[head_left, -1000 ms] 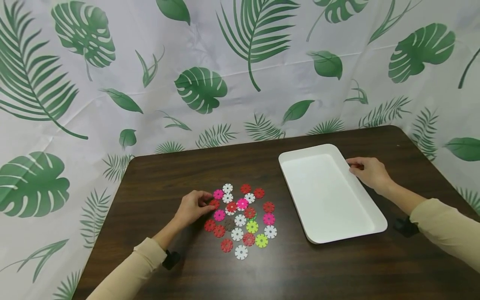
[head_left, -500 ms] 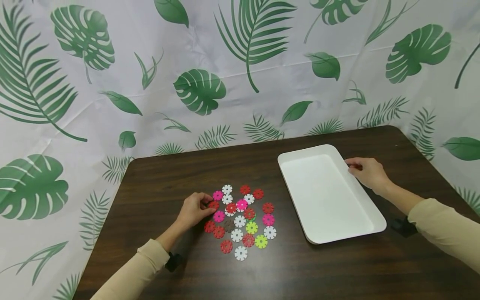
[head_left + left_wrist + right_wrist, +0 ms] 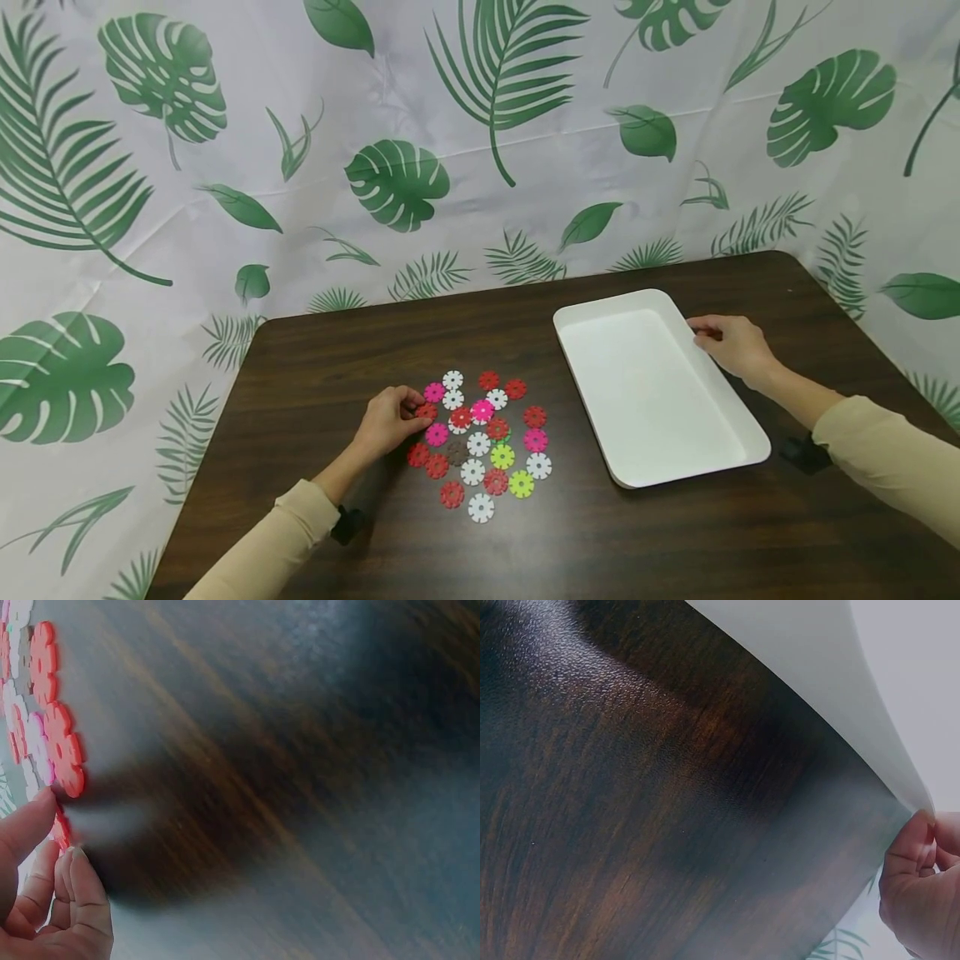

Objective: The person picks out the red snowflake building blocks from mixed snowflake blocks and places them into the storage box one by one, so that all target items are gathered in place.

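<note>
At the left edge of a loose patch of flat notched interlocking discs [image 3: 477,444], my left hand [image 3: 390,420] pinches a red interlocking disc [image 3: 426,412] between thumb and fingers. The left wrist view shows this red disc [image 3: 61,829] partly covered by the thumb and fingertips, close over the table. My right hand [image 3: 737,346] holds the right side of a shallow white tray [image 3: 637,387], toward its far end. In the right wrist view, the thumb and fingers pinch the tray's rim [image 3: 911,776].
Red, white, pink, yellow-green and one brown disc [image 3: 457,453] lie on the dark wooden table [image 3: 337,358], some overlapping. Nothing lies inside the tray. A leaf-patterned cloth [image 3: 480,208] hangs behind the table's far edge.
The left hand's fingers have drawn in slightly around the red disc at the patch's left edge. The right hand and tray stay as they were; the head view shifts slightly.
</note>
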Demonstrator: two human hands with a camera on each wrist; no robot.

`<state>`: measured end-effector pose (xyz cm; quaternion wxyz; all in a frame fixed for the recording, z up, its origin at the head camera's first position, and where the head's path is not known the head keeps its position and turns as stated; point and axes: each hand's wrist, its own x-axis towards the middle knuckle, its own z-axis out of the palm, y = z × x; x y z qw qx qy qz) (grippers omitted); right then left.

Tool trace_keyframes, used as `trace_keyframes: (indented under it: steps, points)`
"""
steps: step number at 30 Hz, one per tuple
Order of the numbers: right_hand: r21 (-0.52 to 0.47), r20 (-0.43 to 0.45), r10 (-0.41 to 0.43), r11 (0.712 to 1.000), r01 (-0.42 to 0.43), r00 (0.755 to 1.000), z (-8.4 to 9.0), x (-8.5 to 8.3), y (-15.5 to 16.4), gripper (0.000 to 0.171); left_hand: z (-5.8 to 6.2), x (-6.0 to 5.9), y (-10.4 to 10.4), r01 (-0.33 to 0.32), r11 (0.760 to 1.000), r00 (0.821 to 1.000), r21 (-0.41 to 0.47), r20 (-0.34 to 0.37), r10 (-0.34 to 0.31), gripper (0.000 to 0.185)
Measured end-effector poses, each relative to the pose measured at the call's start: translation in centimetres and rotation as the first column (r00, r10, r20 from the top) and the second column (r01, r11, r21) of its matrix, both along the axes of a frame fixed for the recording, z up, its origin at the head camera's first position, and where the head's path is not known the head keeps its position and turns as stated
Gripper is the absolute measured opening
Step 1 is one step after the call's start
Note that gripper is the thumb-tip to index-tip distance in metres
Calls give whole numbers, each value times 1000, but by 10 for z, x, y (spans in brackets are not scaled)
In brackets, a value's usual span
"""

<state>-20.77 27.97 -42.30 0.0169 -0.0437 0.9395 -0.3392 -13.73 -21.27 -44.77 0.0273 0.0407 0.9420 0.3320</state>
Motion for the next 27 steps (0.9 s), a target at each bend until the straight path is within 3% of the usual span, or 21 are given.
trace_keyframes:
  steps: [21, 27]
  points:
    - [-4, 16, 7, 1000, -7, 1000, 2, 0, 0, 31, 1, -1, 4, -17, 1000, 998, 24, -54, 18, 26]
    - [1, 19, 12, 1000, -12, 1000, 3, 0, 0, 31, 1, -1, 4, -35, 997, 998, 74, -40, 38, 24]
